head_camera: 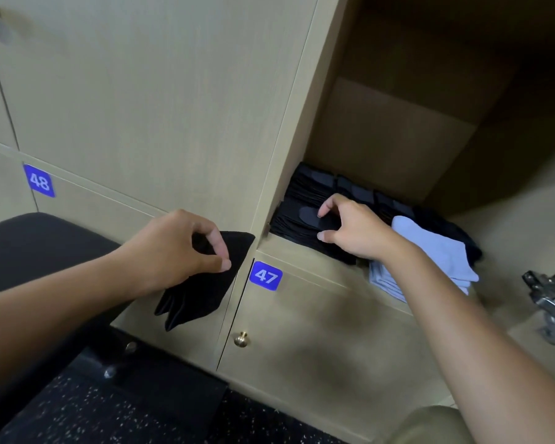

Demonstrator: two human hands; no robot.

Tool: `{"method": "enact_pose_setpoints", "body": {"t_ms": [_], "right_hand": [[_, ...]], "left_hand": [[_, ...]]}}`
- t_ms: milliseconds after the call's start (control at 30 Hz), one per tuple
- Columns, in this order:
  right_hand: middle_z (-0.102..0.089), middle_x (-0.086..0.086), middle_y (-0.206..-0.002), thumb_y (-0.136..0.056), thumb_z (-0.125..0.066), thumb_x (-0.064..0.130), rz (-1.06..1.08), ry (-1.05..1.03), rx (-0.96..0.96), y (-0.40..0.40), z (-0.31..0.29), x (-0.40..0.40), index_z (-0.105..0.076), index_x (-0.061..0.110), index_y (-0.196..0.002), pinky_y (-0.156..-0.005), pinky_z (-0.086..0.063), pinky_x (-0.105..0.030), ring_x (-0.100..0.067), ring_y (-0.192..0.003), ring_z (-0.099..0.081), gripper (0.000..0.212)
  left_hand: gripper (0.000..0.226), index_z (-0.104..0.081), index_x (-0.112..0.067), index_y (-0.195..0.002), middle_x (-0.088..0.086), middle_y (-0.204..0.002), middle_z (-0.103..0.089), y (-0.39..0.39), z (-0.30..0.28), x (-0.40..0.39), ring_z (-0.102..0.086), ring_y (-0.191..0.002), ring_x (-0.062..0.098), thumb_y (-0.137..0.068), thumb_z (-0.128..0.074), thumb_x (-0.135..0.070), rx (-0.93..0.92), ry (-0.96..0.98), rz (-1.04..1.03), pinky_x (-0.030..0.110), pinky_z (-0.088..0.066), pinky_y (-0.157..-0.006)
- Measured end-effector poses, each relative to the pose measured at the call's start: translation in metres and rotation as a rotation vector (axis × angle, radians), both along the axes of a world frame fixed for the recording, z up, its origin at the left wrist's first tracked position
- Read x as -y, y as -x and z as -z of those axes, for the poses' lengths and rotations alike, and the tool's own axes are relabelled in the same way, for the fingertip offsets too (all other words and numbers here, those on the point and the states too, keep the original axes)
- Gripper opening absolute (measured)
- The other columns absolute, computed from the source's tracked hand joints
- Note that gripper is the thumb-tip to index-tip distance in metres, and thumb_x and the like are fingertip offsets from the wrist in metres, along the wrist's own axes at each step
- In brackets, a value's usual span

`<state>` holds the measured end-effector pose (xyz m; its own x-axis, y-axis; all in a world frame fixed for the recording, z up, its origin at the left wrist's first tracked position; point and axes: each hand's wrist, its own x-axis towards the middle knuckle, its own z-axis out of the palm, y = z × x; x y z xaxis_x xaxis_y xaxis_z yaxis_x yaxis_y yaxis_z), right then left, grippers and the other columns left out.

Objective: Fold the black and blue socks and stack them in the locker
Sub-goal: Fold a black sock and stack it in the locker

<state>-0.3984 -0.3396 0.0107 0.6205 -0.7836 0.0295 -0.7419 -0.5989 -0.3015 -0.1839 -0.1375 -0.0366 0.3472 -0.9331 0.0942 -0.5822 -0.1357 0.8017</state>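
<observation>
My left hand (180,248) grips a folded black sock (202,286) that hangs in front of the locker fronts, left of the open locker (382,149). Inside the locker lies a stack of black socks (302,203) at the left. My right hand (350,229) reaches in and pinches the top black sock of that stack between thumb and fingers. A folded pile of light blue socks (436,251) lies to the right of my right wrist, with a dark sock (446,225) behind it.
A black padded bench (36,245) stands at the left. Closed locker doors carry blue labels 48 (39,181) and 47 (266,275); door 47 has a brass knob (241,339). A metal door hinge (548,302) sits at the right. The floor is dark and speckled.
</observation>
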Motion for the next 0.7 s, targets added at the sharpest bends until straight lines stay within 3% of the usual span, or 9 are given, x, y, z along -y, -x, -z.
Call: {"method": "enact_pose_setpoints", "body": {"t_ms": [133,333,500,600,700], "right_hand": [[-0.063,-0.01,-0.121,-0.089,-0.075,0.025,0.015,-0.07,-0.023,-0.002,0.007,0.005,-0.054,0.027,-0.113,-0.09,-0.051,-0.04,-0.029,-0.107,-0.063,0.031],[-0.059,-0.004,-0.123,-0.089,-0.076,0.027,-0.014,-0.086,-0.045,-0.004,0.012,0.007,-0.055,0.027,-0.113,-0.095,-0.051,-0.042,-0.029,-0.111,-0.061,0.032],[-0.056,0.011,-0.109,-0.092,-0.074,0.023,-0.037,-0.093,-0.016,0.001,0.011,0.008,-0.053,0.028,-0.111,-0.071,-0.051,-0.034,-0.023,-0.086,-0.062,0.029],[-0.054,0.006,-0.131,-0.09,-0.075,0.022,-0.07,-0.096,-0.002,0.004,0.014,0.014,-0.054,0.031,-0.11,-0.091,-0.041,-0.029,-0.015,-0.118,-0.054,0.03],[-0.054,0.005,-0.135,-0.088,-0.078,0.024,-0.083,-0.102,-0.011,0.005,0.017,0.019,-0.055,0.034,-0.11,-0.103,-0.04,-0.031,-0.015,-0.129,-0.05,0.034]], "left_hand": [[0.012,-0.077,-0.028,-0.072,-0.018,-0.071,-0.071,-0.001,0.001,-0.002,-0.067,-0.065,-0.003,-0.081,-0.085,-0.025,-0.001,-0.008,0.006,0.009,-0.045,-0.053],[0.011,-0.077,-0.03,-0.073,-0.02,-0.073,-0.071,-0.004,-0.001,-0.004,-0.067,-0.069,-0.004,-0.082,-0.084,-0.027,-0.011,-0.006,0.005,0.009,-0.045,-0.056],[0.01,-0.077,-0.03,-0.077,-0.02,-0.081,-0.072,-0.004,-0.002,-0.005,-0.069,-0.078,-0.003,-0.084,-0.082,-0.025,-0.05,0.015,0.038,0.011,-0.049,-0.06],[0.009,-0.076,-0.027,-0.081,-0.017,-0.082,-0.073,-0.005,-0.004,-0.006,-0.07,-0.079,-0.002,-0.085,-0.081,-0.021,-0.094,0.038,0.054,0.008,-0.049,-0.06],[0.01,-0.073,-0.025,-0.084,-0.016,-0.08,-0.073,-0.004,-0.005,-0.008,-0.068,-0.075,-0.003,-0.085,-0.081,-0.018,-0.109,0.052,0.064,0.008,-0.048,-0.06]]}}
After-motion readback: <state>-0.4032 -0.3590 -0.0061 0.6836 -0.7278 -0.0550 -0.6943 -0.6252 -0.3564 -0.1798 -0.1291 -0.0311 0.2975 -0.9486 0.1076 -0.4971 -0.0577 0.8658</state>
